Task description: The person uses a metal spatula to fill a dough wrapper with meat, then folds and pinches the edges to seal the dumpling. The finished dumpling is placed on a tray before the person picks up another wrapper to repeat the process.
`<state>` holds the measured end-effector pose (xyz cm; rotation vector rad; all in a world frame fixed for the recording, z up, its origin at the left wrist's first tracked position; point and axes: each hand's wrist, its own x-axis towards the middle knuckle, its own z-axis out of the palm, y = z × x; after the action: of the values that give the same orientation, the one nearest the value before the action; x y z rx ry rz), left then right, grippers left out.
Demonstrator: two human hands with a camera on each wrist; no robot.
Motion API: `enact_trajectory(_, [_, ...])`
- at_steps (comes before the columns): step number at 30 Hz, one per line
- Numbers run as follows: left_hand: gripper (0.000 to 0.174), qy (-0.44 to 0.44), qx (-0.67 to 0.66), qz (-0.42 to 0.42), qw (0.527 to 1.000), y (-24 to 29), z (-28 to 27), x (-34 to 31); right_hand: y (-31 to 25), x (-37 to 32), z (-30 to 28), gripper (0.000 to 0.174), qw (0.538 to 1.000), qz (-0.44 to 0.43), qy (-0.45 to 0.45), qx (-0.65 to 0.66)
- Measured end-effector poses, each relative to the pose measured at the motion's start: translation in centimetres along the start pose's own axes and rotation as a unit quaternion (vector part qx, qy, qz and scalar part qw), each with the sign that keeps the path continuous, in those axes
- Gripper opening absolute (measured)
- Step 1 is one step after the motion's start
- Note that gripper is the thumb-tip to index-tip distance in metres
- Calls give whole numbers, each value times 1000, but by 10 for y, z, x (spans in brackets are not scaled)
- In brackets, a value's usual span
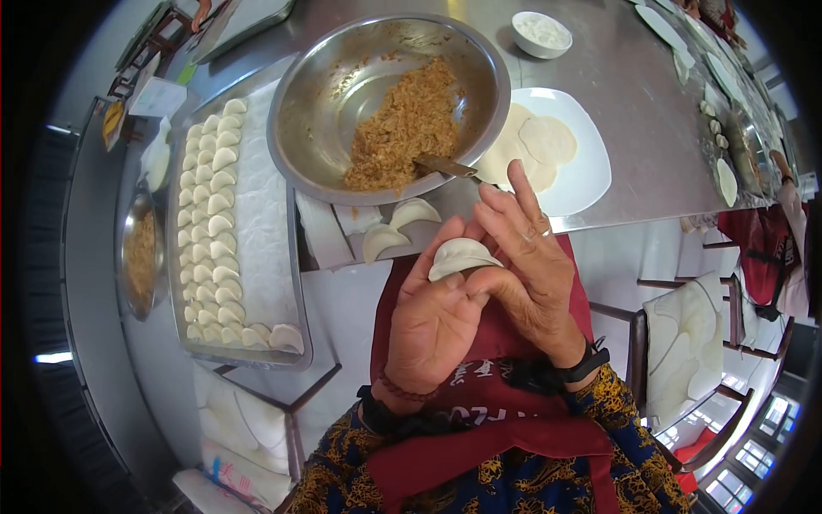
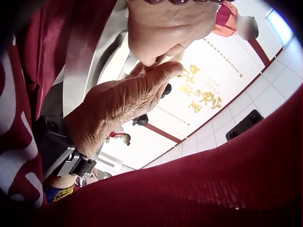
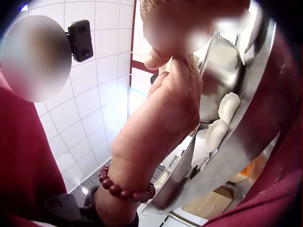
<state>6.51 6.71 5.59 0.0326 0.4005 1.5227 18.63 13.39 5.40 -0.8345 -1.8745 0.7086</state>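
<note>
A pale half-moon dumpling [image 1: 462, 255] is held up in front of the red apron, between both hands. My left hand [image 1: 432, 330] cups it from the left, its thumb at the lower edge and its fingers partly hidden behind. From the other side my right hand [image 1: 538, 274] pinches the dumpling's edge, thumb bent toward the left thumb, upper fingers raised. In the left wrist view the right hand [image 2: 118, 104] meets the left hand [image 2: 170, 30] at the thumb tips, with the dumpling mostly covered. The beaded left hand [image 3: 163, 111] hides most of it in the right wrist view.
Two folded dumplings [image 1: 413, 212] lie at the table edge. Behind stands a steel bowl [image 1: 287, 128] of brown filling with a spatula [image 1: 443, 164]. Round wrappers [image 1: 548, 141] lie on a white plate [image 1: 591, 176]. A tray [image 1: 270, 257] at left carries rows of dumplings; a flour bowl [image 1: 542, 34] stands farther back.
</note>
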Motion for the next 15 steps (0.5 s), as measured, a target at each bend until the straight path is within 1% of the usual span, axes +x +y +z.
enact_trajectory(1, [62, -7, -10, 1, 1000, -1, -2, 1, 2, -1, 0, 43, 1000, 0, 0, 0])
enact_trajectory(3, [63, -14, -19, 0, 1000, -2, -3, 1, 8, -4, -1, 41, 999, -37, -35, -18])
enact_trajectory(6, [64, -1, -14, 6, 1000, -5, -3, 0, 8, -4, -1, 39, 998, -38, -37, -16])
enact_trajectory(7, [63, -14, -19, 3, 1000, -5, -3, 1, 7, -4, -2, 39, 998, -38, -38, -16])
enact_trajectory(9, [63, -27, -24, 2, 999, -5, -7, 1, 4, -4, -2, 39, 1000, -16, -19, 11])
enact_trajectory(10, [59, -31, -23, 7, 999, -5, -12, 2, 3, -5, -2, 39, 1000, -17, -19, 11])
enact_trajectory(11, [56, -34, -22, 12, 999, -5, -14, 2, 3, -7, -3, 38, 999, 11, 3, 31])
enact_trajectory(12, [56, -34, -22, 12, 999, -4, -12, 2, 3, -8, -4, 36, 998, 39, 25, 51])
enact_trajectory(13, [55, -31, -17, 20, 999, -3, -9, 3, 4, -9, -4, 36, 998, 39, 24, 52])
enact_trajectory(15, [54, -28, -12, 28, 999, -1, -6, 3, 7, -10, -4, 28, 999, 16, 32, 4])
